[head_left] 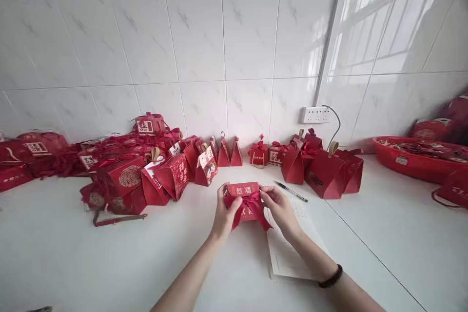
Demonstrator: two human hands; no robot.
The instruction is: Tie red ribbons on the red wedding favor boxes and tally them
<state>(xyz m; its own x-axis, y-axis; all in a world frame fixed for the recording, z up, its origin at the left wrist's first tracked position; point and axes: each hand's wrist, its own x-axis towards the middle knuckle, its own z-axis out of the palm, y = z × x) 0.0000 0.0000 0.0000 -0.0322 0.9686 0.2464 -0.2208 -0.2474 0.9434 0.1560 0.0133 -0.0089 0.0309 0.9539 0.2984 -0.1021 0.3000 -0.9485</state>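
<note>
A small red gift box (243, 188) with pale printed characters is held up in the middle of the head view, just above the table. Around it runs a dark red ribbon (252, 200), tied in a bow whose two tails hang over the front. My left hand (224, 212) grips the box's left side, its thumb pressing on the front near the bow. At the right edge, the fingers of my right hand (278, 204) are closed on the ribbon's right loop, close against the box. The far sides of both hands' fingertips are hidden.
A notebook (288, 253) lies under my right forearm, with a pen (291, 191) beyond it. Piled red boxes (124, 175) stand at left, more boxes (325, 170) at right. A red basin (409, 163) sits far right, and a power strip (315, 115) is on the tiled wall.
</note>
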